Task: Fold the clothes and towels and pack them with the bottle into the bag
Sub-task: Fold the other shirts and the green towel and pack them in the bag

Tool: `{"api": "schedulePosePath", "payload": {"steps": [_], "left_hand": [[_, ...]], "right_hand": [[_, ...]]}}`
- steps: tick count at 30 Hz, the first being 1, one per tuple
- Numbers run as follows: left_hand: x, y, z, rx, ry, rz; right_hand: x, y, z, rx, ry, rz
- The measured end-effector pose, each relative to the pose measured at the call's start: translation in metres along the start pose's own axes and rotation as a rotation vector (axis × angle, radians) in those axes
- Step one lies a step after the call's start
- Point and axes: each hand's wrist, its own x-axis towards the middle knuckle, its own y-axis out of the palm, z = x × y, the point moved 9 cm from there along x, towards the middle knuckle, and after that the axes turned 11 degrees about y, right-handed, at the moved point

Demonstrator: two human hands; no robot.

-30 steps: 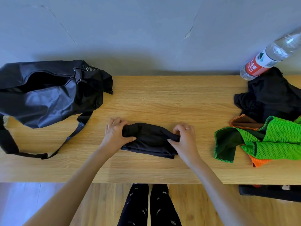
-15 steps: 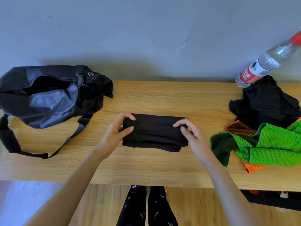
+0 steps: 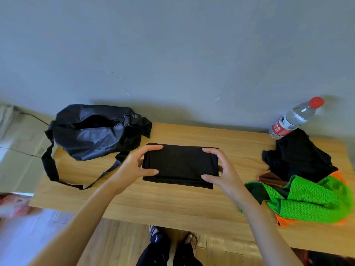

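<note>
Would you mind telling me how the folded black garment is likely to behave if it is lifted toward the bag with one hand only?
The folded black garment looks soft and thin, so it would probably sag. Both the left hand and right hand grip its ends, which suggests that it needs support. Its layered near edge may well slip open.

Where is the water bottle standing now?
In the head view, the water bottle stands at the table's far right corner by the wall, behind the crumpled black garment.
</note>
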Motion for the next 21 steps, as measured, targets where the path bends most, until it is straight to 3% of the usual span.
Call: {"api": "schedulePosePath", "payload": {"steps": [9,13,21], "left_hand": [[-0.034,-0.078,-0.021,0.028,0.024,-0.096],[-0.039,-0.135,-0.021,-0.009,0.052,-0.145],[-0.028,-0.271,-0.013,0.173,0.116,-0.129]], "right_hand": [[0.009,0.061,0.064,-0.076,-0.042,0.042],[0.031,0.108,0.09,-0.11,-0.052,0.049],[0.103,0.219,0.135,-0.146,-0.063,-0.003]]}}
